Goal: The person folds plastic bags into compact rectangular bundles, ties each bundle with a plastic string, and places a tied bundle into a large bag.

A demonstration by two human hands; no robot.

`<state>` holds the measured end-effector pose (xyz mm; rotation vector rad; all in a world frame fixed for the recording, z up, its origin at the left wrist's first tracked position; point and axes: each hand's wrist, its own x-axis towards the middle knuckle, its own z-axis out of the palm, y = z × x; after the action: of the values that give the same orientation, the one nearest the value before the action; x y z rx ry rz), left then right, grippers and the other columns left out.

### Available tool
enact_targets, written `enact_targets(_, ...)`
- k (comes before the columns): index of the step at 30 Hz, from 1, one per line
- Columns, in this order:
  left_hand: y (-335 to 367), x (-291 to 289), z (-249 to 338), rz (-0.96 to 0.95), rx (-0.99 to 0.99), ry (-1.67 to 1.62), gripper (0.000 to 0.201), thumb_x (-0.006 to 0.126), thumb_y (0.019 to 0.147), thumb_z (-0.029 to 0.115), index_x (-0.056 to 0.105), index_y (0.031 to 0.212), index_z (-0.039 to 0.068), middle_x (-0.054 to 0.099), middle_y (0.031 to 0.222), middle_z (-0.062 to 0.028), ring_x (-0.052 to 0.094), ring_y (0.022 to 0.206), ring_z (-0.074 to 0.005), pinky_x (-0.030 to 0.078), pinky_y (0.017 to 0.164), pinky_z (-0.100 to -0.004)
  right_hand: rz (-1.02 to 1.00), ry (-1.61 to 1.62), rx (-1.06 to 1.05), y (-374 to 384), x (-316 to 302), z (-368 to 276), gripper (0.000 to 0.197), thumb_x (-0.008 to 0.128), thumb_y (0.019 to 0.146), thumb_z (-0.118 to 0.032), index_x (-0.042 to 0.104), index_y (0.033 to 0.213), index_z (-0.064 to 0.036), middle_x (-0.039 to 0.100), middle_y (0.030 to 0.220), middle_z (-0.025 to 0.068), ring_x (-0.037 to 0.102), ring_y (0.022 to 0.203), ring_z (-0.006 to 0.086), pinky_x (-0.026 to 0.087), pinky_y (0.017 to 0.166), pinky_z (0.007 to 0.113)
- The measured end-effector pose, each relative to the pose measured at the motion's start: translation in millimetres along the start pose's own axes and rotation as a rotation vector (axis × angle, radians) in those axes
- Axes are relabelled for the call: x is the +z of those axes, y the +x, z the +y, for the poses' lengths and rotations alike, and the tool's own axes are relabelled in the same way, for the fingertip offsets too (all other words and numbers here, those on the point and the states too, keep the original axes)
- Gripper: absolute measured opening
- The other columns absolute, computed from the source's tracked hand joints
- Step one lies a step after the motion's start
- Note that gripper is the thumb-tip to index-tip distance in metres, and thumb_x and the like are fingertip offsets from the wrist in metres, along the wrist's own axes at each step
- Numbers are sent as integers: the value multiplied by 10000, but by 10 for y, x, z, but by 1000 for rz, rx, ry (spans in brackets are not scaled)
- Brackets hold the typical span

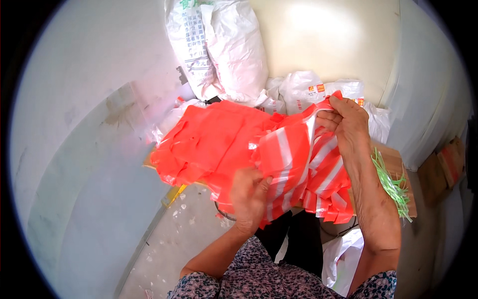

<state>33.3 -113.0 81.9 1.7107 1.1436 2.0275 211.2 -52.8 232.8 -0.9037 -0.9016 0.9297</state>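
A red-and-white striped plastic bag (284,149) hangs in front of me, its folds dropping over the near edge of a low wooden board. My right hand (348,117) pinches its upper right corner, fingers curled around the film. Lower down, at the bag's left edge, my left hand (247,192) is closed with the thumb lying against the plastic; it is slightly blurred and its fingers are partly hidden. More striped film (328,174) bunches below my right wrist. To the left lies a flat pile of plain red plastic (214,137), spread in overlapping layers.
A bundle of green plastic strips (391,184) rests on the wooden board (406,169) at right. Large white sacks (236,50) and smaller white bags (301,89) stand behind. A white bag (343,259) sits by my legs. Cardboard boxes (438,169) are at far right.
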Motion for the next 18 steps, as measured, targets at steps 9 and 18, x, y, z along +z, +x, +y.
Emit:
enact_targets(9, 134, 96, 91, -133, -608, -640, 103, 673, 854, 78, 612, 861, -5, 611, 847, 10, 517, 772, -49, 430, 640, -229, 13, 92, -12, 83, -92, 167, 89, 620, 868, -82, 600, 847, 1, 635, 772, 110, 657, 643, 222, 584, 610, 333)
enact_targets(18, 500, 61, 101, -209, -805, -595, 47, 669, 847, 77, 692, 815, 52, 659, 795, 5, 562, 662, -59, 457, 608, -207, 24, 190, -33, 21, -83, 177, 126, 611, 835, -96, 598, 832, 30, 628, 796, 115, 646, 658, 222, 563, 616, 318)
